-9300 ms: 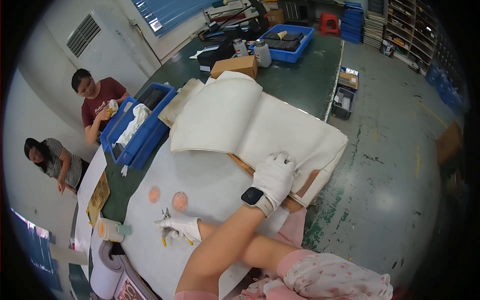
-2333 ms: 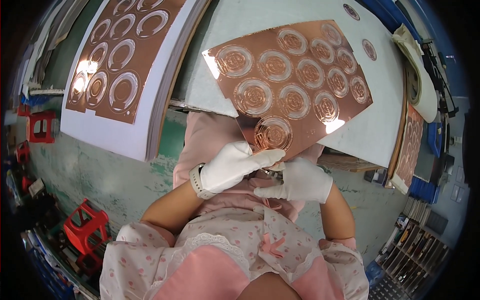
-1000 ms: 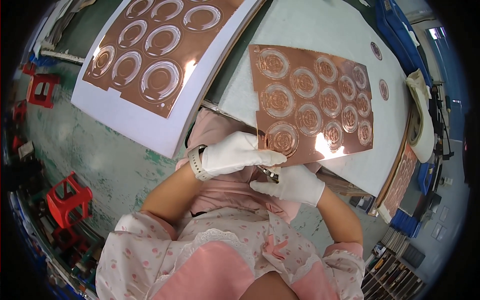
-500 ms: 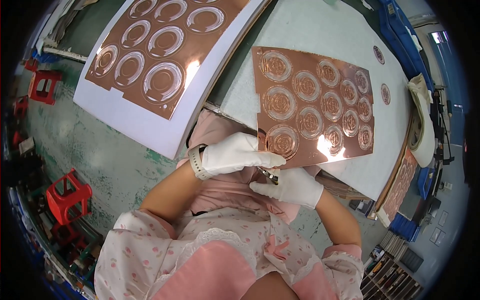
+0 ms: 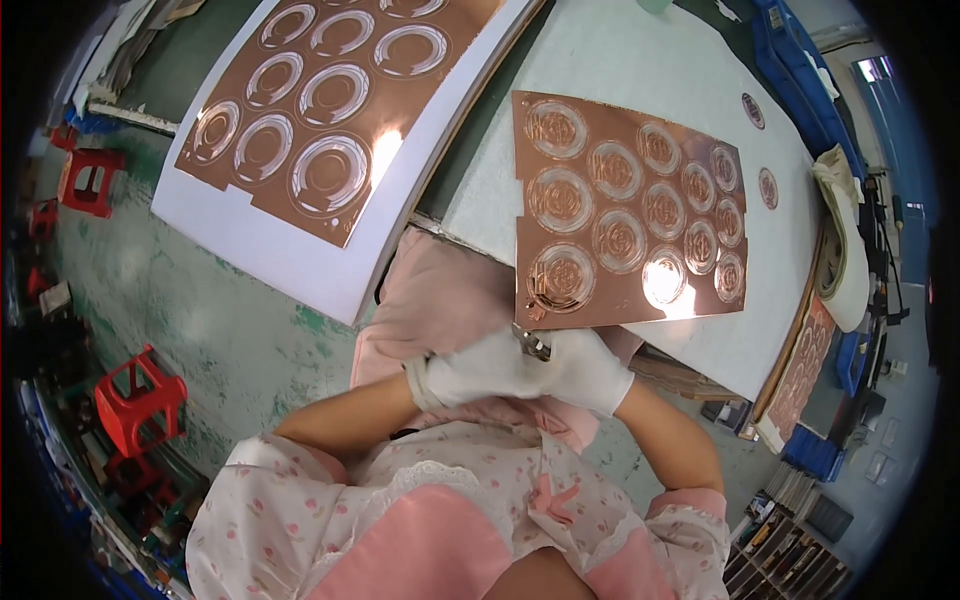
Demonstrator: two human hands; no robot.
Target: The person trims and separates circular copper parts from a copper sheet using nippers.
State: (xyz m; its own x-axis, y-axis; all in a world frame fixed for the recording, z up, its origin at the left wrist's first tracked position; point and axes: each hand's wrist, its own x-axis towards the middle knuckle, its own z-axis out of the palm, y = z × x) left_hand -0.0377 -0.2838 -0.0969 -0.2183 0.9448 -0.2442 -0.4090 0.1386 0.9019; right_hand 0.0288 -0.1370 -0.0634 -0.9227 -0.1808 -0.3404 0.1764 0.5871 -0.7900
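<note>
A copper-coloured sheet (image 5: pixel 632 290) with rows of embossed round medallions lies on the white-covered table, its lower left corner reaching over the front edge. Just below that corner, my white-gloved right hand (image 5: pixel 592 372) is closed around a small dark metal hand tool (image 5: pixel 532 342), perhaps nippers or pliers. The tool's tip points up toward the sheet's lower edge; most of its body is hidden in the glove. My left hand (image 5: pixel 482 368), also gloved, is close against the right hand and below the sheet. Motion smears its fingers, so their grip does not show.
On the left, another copper-coloured sheet (image 5: pixel 285 205) with ring shapes rests on white board (image 5: pixel 265 255). Two small oval pieces (image 5: pixel 768 188) lie on the right of the white table cover (image 5: pixel 715 350). Blue trays (image 5: pixel 800 75) stand beyond; red stools (image 5: pixel 140 400) stand on the left floor.
My left hand has left the sheet's lower left corner and moved down to meet my right hand. The tool stays in the right hand; the sheet has barely shifted.
</note>
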